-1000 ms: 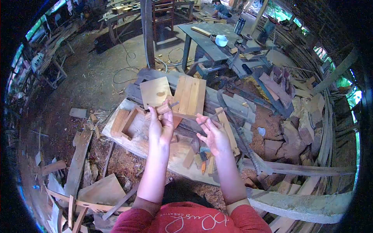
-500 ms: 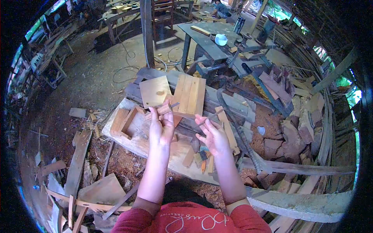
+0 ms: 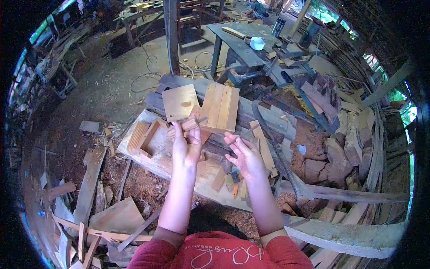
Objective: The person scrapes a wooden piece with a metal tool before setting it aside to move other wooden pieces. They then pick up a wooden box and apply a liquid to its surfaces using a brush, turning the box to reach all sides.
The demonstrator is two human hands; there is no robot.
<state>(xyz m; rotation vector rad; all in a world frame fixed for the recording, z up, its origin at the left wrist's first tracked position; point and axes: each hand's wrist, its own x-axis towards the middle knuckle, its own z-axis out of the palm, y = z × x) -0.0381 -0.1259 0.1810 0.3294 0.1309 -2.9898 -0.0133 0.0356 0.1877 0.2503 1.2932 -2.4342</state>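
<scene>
My left hand [image 3: 186,143] grips a small wooden block [image 3: 183,127] between thumb and fingers, with a thin dark piece jutting from its right end. To its right, my right hand [image 3: 242,152] pinches a thin dark strip [image 3: 247,132]. Both hands are above the low wooden bench [image 3: 201,179]. Behind them lie a square thin board [image 3: 180,102] and a slatted wooden piece [image 3: 219,107]. A small wooden frame [image 3: 147,136] is left of my left hand. A brush [image 3: 230,182] with an orange-tipped tool [image 3: 235,191] sits below my right hand.
A dark table [image 3: 242,45] with a white bowl [image 3: 257,43] and a dark bottle [image 3: 278,27] stands behind the bench. A post [image 3: 171,40] rises at its left. Scrap boards [image 3: 91,184] lie at left. A person [image 3: 257,9] is low in the far background.
Both hands keep nearly the same pose and hold the same things. The view has shifted slightly, so the bench and table appear a little displaced.
</scene>
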